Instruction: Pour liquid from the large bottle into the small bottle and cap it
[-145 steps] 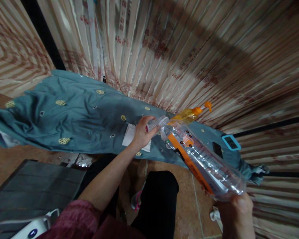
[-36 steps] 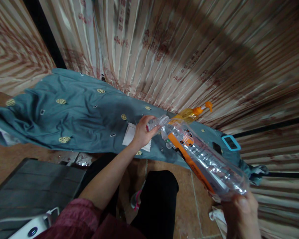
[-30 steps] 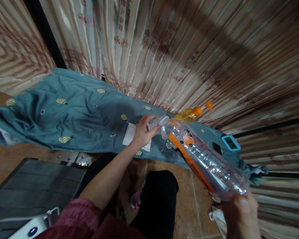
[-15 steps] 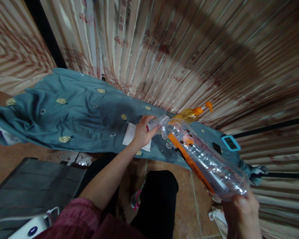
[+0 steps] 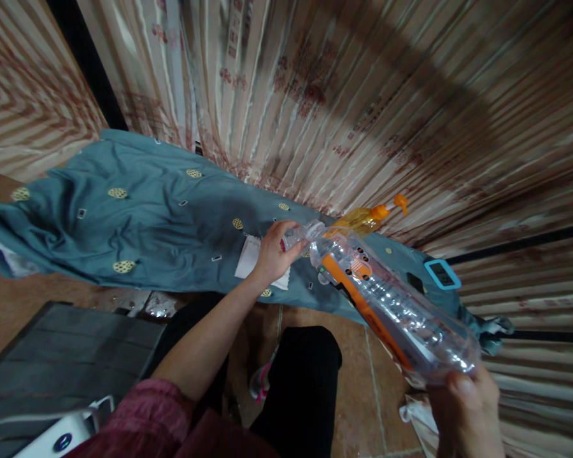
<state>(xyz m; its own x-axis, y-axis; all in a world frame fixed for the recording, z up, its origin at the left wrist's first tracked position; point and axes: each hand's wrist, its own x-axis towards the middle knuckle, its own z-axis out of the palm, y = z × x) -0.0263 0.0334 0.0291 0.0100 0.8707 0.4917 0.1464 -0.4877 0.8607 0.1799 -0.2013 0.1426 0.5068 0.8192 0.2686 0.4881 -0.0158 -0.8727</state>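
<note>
My right hand [image 5: 465, 407] grips the base of a large clear plastic bottle [image 5: 396, 312] with an orange label, tilted so its neck points up and left. My left hand [image 5: 273, 253] is closed around the bottle's neck and cap end. Both hands hold it above a teal patterned cloth [image 5: 138, 216] spread over a low surface. An orange spray bottle [image 5: 365, 218] lies on the cloth just behind the clear bottle's neck. A white paper slip [image 5: 249, 257] lies on the cloth under my left wrist.
Pleated beige and red curtains [image 5: 363, 95] hang behind the cloth. A blue-framed small device [image 5: 442, 273] rests at the cloth's right end. A dark grey board [image 5: 62, 356] and a white gadget [image 5: 60, 439] sit at lower left. My dark-trousered knee [image 5: 305, 375] is over brown floor tiles.
Almost nothing differs. My right hand and the bottle's base have drifted slightly lower and to the right; my left hand stays on the neck.
</note>
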